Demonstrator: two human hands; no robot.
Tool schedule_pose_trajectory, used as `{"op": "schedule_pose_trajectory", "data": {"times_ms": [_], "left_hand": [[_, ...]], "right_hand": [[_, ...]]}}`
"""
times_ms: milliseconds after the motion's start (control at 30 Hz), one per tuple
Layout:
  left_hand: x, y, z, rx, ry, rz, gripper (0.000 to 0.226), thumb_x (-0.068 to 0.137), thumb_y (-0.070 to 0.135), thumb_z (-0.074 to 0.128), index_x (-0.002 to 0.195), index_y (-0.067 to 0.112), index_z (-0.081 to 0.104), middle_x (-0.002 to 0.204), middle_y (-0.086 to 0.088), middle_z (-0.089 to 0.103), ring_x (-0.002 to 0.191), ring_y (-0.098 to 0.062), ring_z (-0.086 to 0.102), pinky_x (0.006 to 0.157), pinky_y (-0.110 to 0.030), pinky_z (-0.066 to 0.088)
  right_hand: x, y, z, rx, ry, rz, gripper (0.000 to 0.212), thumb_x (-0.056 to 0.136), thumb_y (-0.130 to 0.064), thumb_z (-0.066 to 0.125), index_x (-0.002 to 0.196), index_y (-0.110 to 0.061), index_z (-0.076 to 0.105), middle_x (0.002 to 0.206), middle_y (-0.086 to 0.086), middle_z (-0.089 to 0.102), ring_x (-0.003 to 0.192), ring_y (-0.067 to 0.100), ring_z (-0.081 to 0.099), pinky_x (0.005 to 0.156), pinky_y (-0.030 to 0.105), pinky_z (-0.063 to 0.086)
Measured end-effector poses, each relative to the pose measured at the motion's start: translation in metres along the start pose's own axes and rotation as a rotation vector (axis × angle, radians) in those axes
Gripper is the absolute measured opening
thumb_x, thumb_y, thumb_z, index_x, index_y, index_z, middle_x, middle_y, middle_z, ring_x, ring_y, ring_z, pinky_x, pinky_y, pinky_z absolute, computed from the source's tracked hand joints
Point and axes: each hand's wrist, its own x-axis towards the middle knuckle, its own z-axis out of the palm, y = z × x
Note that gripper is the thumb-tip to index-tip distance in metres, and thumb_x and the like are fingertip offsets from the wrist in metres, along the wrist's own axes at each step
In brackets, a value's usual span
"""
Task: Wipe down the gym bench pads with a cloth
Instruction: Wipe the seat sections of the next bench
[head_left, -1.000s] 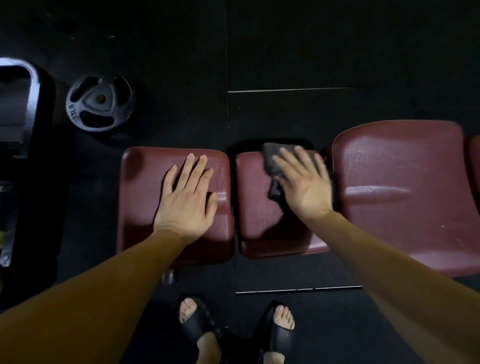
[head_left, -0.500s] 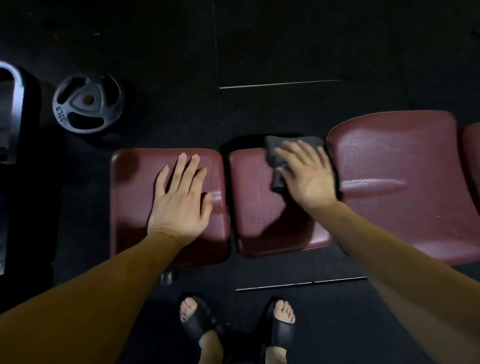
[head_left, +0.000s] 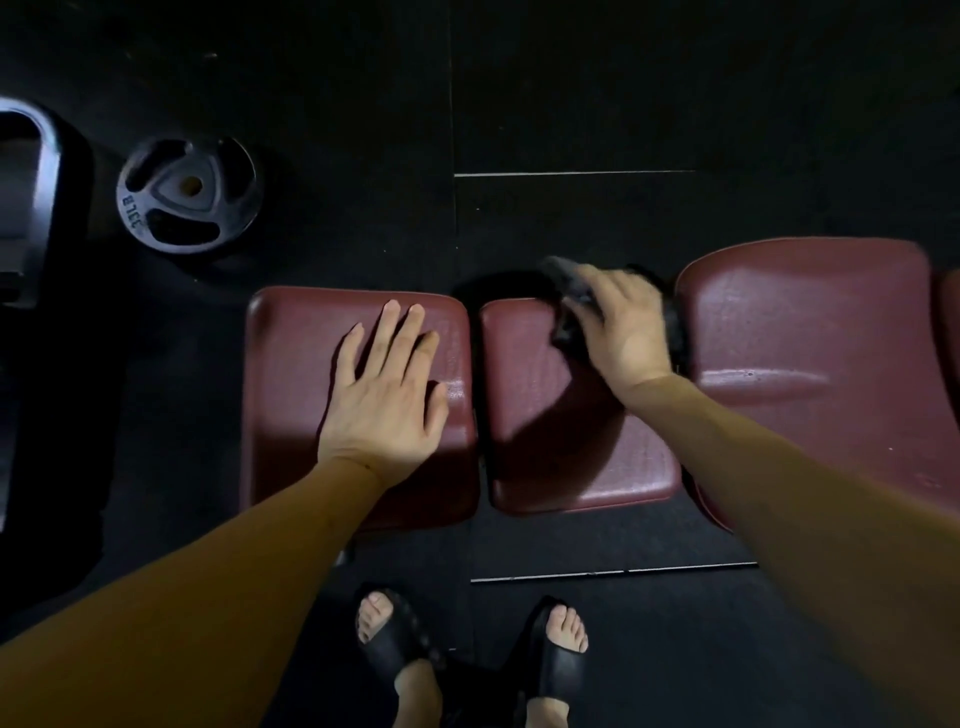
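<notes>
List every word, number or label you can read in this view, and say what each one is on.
"33LB" (the digits are a little unclear): raised lettering on the rim of the black weight plate lying on the floor left of the bench.
No text shows on the maroon bench pads, the dark cloth or the black sandals.

The right hand (head_left: 626, 325) covers most of the dark cloth (head_left: 569, 306), and both are motion-blurred, so its fingers cannot be made out. Right of the cloth, the large pad (head_left: 831, 332) runs under the forearm, and a further pad (head_left: 951, 317) is cut by the frame edge.
</notes>
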Motion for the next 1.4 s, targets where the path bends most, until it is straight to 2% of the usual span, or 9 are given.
{"op": "schedule_pose_trajectory", "data": {"times_ms": [67,133,267,433,633,933,1000,1133,1400], "left_hand": [[0.000,0.001,0.000,0.006,-0.002,0.001,0.064,0.101,0.043,0.034,0.154,0.009,0.041,0.170,-0.009,0.020,0.159,-0.026,0.003,0.126,-0.053,0.008],[0.000,0.001,-0.001,0.013,-0.008,-0.001,0.064,0.101,0.043,0.032,0.154,0.009,0.040,0.170,-0.009,0.020,0.159,-0.025,0.003,0.126,-0.053,0.009],[0.000,0.001,-0.004,0.014,-0.017,-0.010,0.063,0.102,0.043,0.031,0.155,0.011,0.040,0.170,-0.008,0.020,0.159,-0.025,0.002,0.126,-0.053,0.008],[-0.001,0.002,-0.003,0.024,-0.015,-0.019,0.062,0.102,0.043,0.032,0.155,0.012,0.040,0.170,-0.007,0.019,0.159,-0.024,0.002,0.126,-0.052,0.008],[-0.002,0.003,-0.002,0.030,0.001,-0.024,0.060,0.102,0.041,0.032,0.154,0.012,0.039,0.170,-0.007,0.020,0.159,-0.025,0.004,0.126,-0.053,0.008],[-0.003,0.008,-0.006,0.044,0.002,-0.043,0.060,0.102,0.041,0.031,0.155,0.013,0.039,0.170,-0.006,0.021,0.159,-0.024,0.005,0.127,-0.051,0.008],[-0.003,0.008,-0.005,0.049,0.004,-0.043,0.060,0.102,0.042,0.029,0.155,0.013,0.039,0.170,-0.006,0.020,0.159,-0.024,0.005,0.127,-0.052,0.008],[-0.004,0.008,-0.005,0.063,0.009,-0.040,0.060,0.103,0.041,0.027,0.155,0.013,0.038,0.170,-0.006,0.020,0.159,-0.024,0.005,0.127,-0.051,0.008],[-0.004,0.008,-0.006,0.052,0.012,-0.044,0.059,0.104,0.040,0.028,0.155,0.013,0.039,0.169,-0.006,0.021,0.159,-0.024,0.006,0.127,-0.051,0.007]], "right_hand": [[-0.004,-0.032,0.019,0.042,-0.072,-0.191,0.037,0.096,-0.028,0.062,0.130,-0.015,0.068,0.121,0.008,0.071,0.111,0.034,0.065,0.102,0.051,0.046],[-0.011,-0.052,0.029,0.014,-0.101,-0.152,0.038,0.097,-0.032,0.056,0.131,-0.020,0.068,0.136,0.004,0.067,0.129,0.028,0.059,0.117,0.053,0.034],[-0.062,-0.053,0.014,0.074,-0.103,-0.127,0.030,0.097,-0.021,0.058,0.123,-0.016,0.072,0.144,0.007,0.061,0.137,0.024,0.055,0.115,0.050,0.037],[-0.145,-0.056,-0.008,0.103,-0.219,-0.234,0.050,0.083,0.003,0.066,0.130,-0.014,0.068,0.154,0.005,0.051,0.147,0.019,0.043,0.120,0.046,0.033],[-0.060,-0.079,0.023,0.081,-0.128,-0.056,0.035,0.098,-0.018,0.059,0.132,-0.017,0.068,0.148,0.006,0.058,0.141,0.024,0.050,0.120,0.050,0.028],[-0.179,-0.084,-0.012,0.138,-0.201,-0.245,0.032,0.095,-0.005,0.057,0.123,-0.012,0.071,0.148,0.005,0.057,0.141,0.021,0.050,0.117,0.051,0.037],[-0.136,-0.079,-0.001,0.137,-0.169,-0.184,0.047,0.086,-0.003,0.047,0.126,-0.012,0.070,0.147,0.008,0.058,0.140,0.025,0.052,0.117,0.053,0.036],[-0.075,-0.097,0.017,0.119,-0.085,0.074,0.034,0.094,-0.012,0.060,0.127,-0.012,0.070,0.143,0.011,0.062,0.137,0.029,0.054,0.121,0.052,0.029],[-0.196,-0.057,-0.024,0.098,-0.134,-0.123,0.039,0.089,-0.002,0.067,0.125,-0.015,0.071,0.148,0.001,0.058,0.141,0.016,0.050,0.120,0.045,0.033]]}}
